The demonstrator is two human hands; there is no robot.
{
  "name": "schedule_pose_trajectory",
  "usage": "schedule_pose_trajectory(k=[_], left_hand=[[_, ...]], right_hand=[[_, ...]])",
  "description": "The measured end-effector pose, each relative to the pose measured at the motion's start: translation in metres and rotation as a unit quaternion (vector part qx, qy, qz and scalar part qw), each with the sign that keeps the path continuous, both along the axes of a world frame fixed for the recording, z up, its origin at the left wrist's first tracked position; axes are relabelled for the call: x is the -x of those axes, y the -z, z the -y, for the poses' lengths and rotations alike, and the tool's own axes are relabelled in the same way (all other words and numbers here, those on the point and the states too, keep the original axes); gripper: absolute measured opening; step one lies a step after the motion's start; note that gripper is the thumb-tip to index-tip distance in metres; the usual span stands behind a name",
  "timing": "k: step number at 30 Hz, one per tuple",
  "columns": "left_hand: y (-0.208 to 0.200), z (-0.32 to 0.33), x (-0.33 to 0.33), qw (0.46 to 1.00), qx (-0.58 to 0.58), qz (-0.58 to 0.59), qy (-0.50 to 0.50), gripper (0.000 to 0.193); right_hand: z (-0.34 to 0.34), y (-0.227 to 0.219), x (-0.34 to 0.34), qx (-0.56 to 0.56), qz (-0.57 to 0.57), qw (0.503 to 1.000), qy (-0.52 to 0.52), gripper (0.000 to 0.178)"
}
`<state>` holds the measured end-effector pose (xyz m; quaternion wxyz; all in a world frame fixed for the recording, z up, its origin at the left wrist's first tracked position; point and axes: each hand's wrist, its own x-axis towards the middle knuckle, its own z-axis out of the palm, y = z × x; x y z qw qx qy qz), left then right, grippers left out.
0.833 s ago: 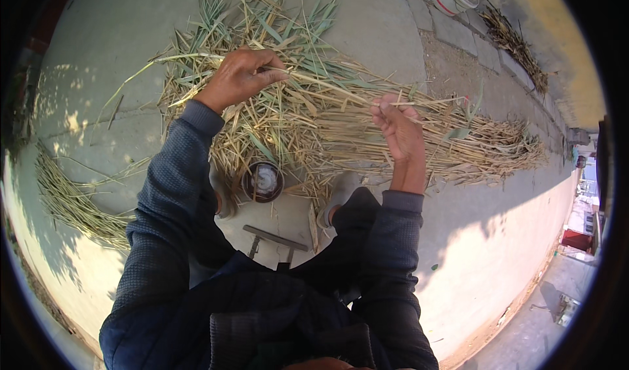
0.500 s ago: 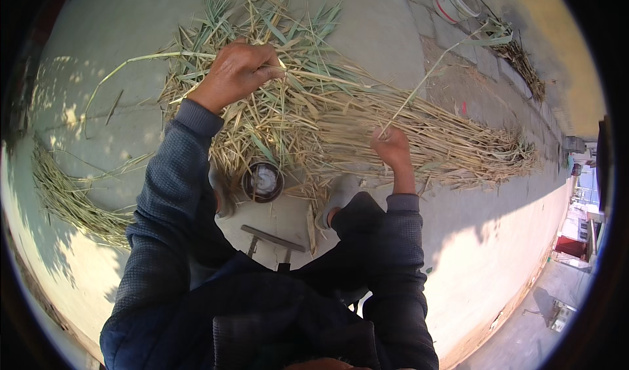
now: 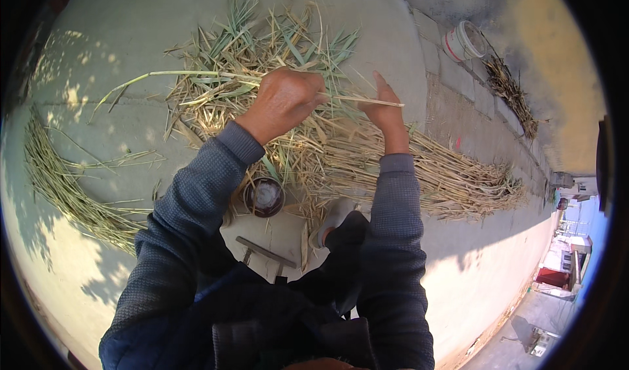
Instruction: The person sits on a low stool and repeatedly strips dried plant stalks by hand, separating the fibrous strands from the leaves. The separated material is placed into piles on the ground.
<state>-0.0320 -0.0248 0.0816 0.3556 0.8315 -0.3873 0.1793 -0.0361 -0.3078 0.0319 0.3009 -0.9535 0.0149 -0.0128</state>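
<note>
My left hand [image 3: 285, 101] is closed in a fist round a long reed stalk [image 3: 164, 74]. The stalk's thin, curved part reaches out to the left. Its short pale end sticks out to the right of the fist, across my right hand [image 3: 385, 111]. That hand is open, with one digit stretched up and away; it may touch the stalk, but does not grip it. Below both hands lies a big heap of dry straw-coloured stalks and leaves [image 3: 216, 105], with some green blades. A bundle of straight stalks [image 3: 458, 173] runs from it to the right.
A dark round pot [image 3: 265, 198] with whitish contents stands between my feet. Close to me is a T-shaped bar [image 3: 265, 251]. Greener stripped stalks [image 3: 72, 193] lie in a curved bunch at left. At far right are a white bucket [image 3: 464, 40] and dark dry stems [image 3: 514, 98].
My left hand has moved right with its stalk. My right hand has moved up toward it, opened, and no longer holds the thin leafy strand it had. The view has shifted slightly.
</note>
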Motion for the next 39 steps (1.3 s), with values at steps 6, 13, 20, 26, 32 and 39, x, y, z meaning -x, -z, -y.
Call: schedule_pose_trajectory(k=[6, 13, 20, 26, 32, 39], left_hand=[[0.009, 0.002, 0.003, 1.0, -0.013, -0.007, 0.025, 0.02], [0.013, 0.015, 0.024, 0.998, -0.035, 0.011, 0.047, 0.026], [0.025, 0.026, 0.028, 0.996, -0.046, 0.007, 0.081, 0.026], [0.028, 0.027, 0.024, 0.992, -0.067, 0.05, 0.092, 0.024], [0.017, 0.011, 0.027, 0.986, -0.098, -0.023, 0.134, 0.024], [0.005, 0.005, 0.029, 0.99, -0.092, -0.001, 0.103, 0.02]], right_hand=[[-0.037, -0.008, 0.072, -0.642, -0.137, 0.753, 0.043, 0.054], [-0.068, 0.009, 0.095, -0.781, 0.04, 0.617, 0.089, 0.028], [-0.069, 0.011, 0.097, -0.714, 0.088, 0.663, 0.205, 0.022], [-0.051, 0.013, 0.1, -0.697, 0.074, 0.653, 0.288, 0.017], [0.042, 0.023, 0.113, -0.692, 0.113, 0.622, 0.349, 0.015], [0.053, 0.017, 0.112, -0.538, 0.075, 0.761, 0.355, 0.031]])
